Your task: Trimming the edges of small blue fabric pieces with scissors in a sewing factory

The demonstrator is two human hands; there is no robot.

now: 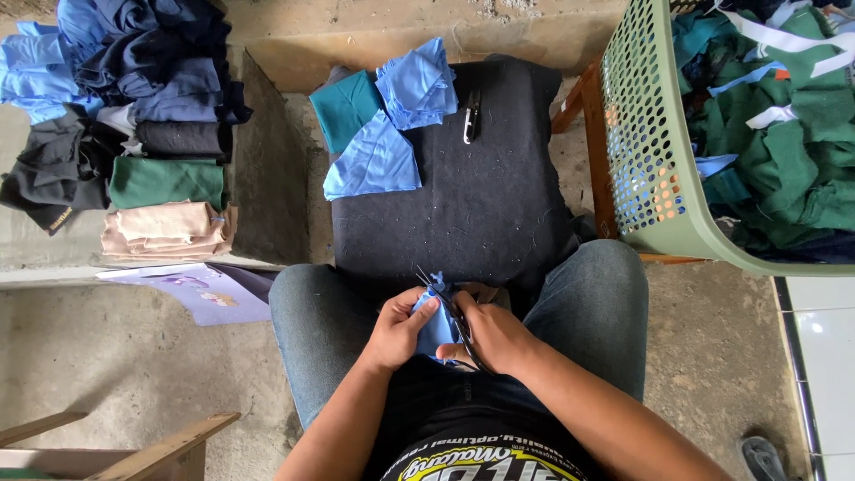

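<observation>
My left hand (pixel 396 330) pinches a small piece of blue cloth (pixel 434 328) over my lap. My right hand (pixel 492 334) grips a pair of black scissors (pixel 443 298) whose blades lie against the blue cloth's upper edge. Both hands sit close together between my jeans-clad knees, just in front of a dark padded stool (pixel 490 196). On the stool's far left lie folded blue pieces (pixel 417 85), a larger blue piece (pixel 372 165) and a teal piece (pixel 346 107). A small black clipper tool (pixel 470 116) rests near the stool's far edge.
A green perforated plastic basket (pixel 637 178) full of green, teal and white fabric stands at the right. Stacks of blue, black, green and beige clothes (pixel 151 134) are piled at the left on a concrete ledge. A lilac sheet (pixel 205 292) lies below them. Wooden pieces (pixel 151 450) are at bottom left.
</observation>
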